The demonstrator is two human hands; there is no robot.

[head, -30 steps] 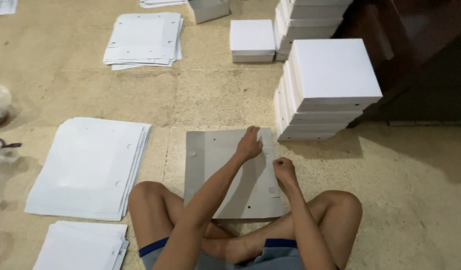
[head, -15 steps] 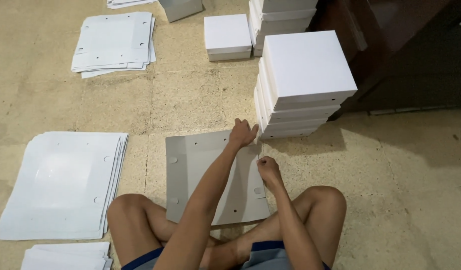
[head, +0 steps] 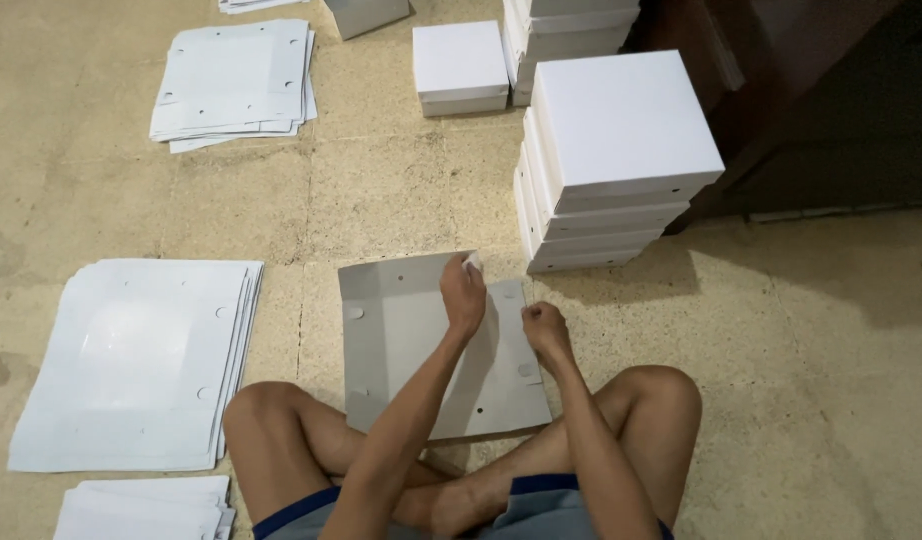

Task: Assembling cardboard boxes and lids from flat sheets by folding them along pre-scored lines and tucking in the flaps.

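A flat grey cardboard sheet (head: 406, 340) with small punched holes lies on the floor between my crossed legs. My left hand (head: 464, 292) reaches across it and pinches the far right corner, where a flap is bent upward. My right hand (head: 546, 330) is closed on the sheet's right edge, just beside the left hand. The near edge of the sheet is hidden under my forearms and shins.
A tall stack of folded white boxes (head: 611, 165) stands right of the sheet, with one box (head: 459, 68) and another stack (head: 566, 35) behind. Piles of flat white sheets lie at left (head: 141, 360), bottom left (head: 146, 510) and far left (head: 236, 80). Dark furniture (head: 831, 100) fills the right.
My left hand has drawn back a little toward me, lifting the sheet's far right flap. My right hand stays at the right edge. The view has shifted slightly.
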